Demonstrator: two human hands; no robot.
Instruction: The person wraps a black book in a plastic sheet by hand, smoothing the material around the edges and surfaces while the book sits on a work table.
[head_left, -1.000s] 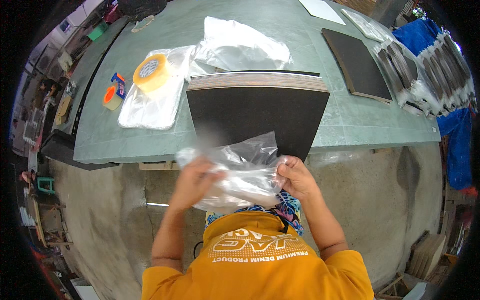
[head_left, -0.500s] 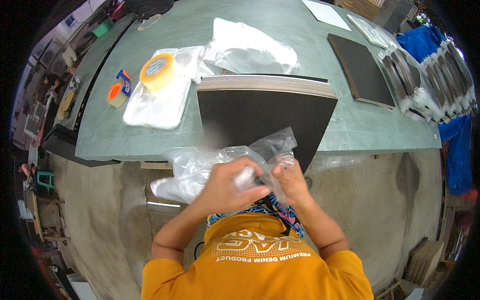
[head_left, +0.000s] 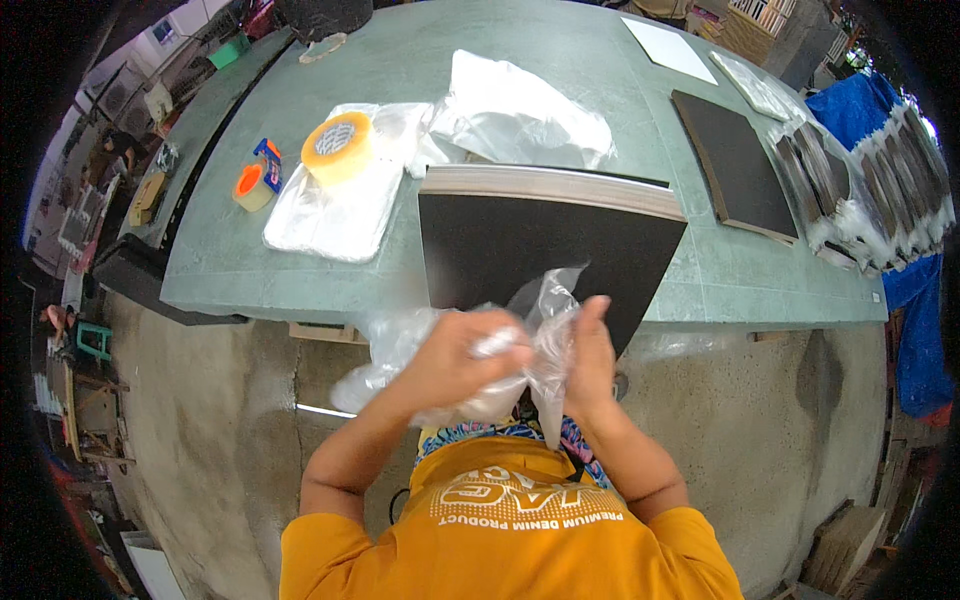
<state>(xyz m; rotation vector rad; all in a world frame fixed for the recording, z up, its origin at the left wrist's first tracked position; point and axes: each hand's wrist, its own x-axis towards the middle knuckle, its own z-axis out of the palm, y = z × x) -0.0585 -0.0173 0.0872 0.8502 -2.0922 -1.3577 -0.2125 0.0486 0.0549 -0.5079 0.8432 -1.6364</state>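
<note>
Head fisheye looks down over the table [head_left: 400, 70].

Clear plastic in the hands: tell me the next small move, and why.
Probably pinch the loose upright part of the clear plastic with the right hand: the plastic is crumpled, the left hand looks curled around some of it, and the right thumb points up, seemingly not pressing on it.

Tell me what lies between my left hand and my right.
In the head view, crumpled clear plastic lies between your left hand and right hand.
</note>
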